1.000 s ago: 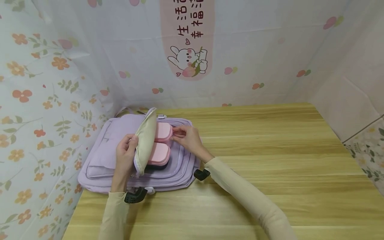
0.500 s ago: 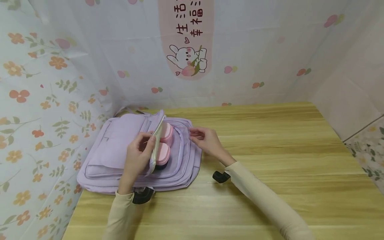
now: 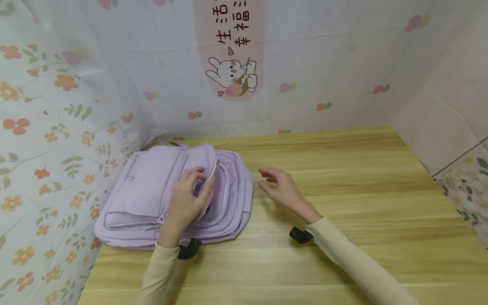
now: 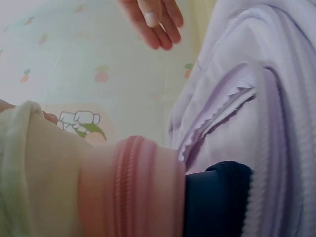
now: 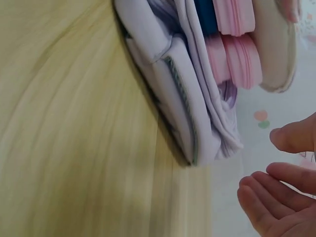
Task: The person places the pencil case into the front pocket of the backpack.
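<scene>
A lavender backpack (image 3: 148,182) lies flat on the table, its front pocket unzipped. My left hand (image 3: 184,201) holds the edge of the pocket's flap (image 4: 44,173), thumb on one side and curled fingers on the other; the flap's cream lining faces the pocket. Under it, two pink zippered cases (image 5: 244,61) sit in the pocket, stacked against a dark blue item (image 4: 217,202) whose kind I cannot tell. From above, the flap and left hand hide most of these contents. My right hand (image 3: 284,188) hovers right of the backpack, fingers apart from the thumb, holding nothing.
The wood-grain table (image 3: 343,203) stretches to the right of the backpack. Behind it hangs a white printed cloth (image 3: 305,55), and a flowered cloth (image 3: 45,169) borders the left side. Black wrist mounts (image 3: 301,235) sit at both cuffs.
My left hand has swung the flap rightward and down over the pink cases. My right hand has left the cases and drawn away to the right, off the backpack.
</scene>
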{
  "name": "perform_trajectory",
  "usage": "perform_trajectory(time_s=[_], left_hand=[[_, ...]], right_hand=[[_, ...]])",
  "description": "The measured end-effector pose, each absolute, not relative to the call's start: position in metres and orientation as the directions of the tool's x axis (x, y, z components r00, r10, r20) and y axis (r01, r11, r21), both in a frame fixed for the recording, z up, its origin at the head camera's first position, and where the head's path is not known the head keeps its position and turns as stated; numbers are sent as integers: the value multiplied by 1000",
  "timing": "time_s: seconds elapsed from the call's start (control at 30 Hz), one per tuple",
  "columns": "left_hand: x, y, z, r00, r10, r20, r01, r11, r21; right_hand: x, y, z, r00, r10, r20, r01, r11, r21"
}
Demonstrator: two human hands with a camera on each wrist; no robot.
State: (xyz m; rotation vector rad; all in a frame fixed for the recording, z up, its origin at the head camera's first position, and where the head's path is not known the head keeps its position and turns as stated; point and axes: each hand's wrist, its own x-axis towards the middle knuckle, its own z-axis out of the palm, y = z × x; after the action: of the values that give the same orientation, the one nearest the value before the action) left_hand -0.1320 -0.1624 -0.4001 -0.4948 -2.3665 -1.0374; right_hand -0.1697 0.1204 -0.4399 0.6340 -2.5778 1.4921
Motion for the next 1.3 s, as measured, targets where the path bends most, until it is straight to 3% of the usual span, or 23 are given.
perform_trajectory(time_s=[0.57,0.9,1.13,1.3], left_hand=[[-132,-153,-414,-756,262,600,483,842,240],[-127,-152,-414,-846,255,469,385,900,205],[-130,-147,-414,-852,277,445,381,910,162],[-128,-141,-407,-871,258,419,359,916,181]], right_hand=[[-151,156,-449,-930,-299,214,-352,559,-751],[-146,162,-452,-939,-292,183,-331,618,-713],[-143,162,-450,-946,-284,156,-307,635,-709],[-143,156,-445,-928,-294,229,-373,715,-591]])
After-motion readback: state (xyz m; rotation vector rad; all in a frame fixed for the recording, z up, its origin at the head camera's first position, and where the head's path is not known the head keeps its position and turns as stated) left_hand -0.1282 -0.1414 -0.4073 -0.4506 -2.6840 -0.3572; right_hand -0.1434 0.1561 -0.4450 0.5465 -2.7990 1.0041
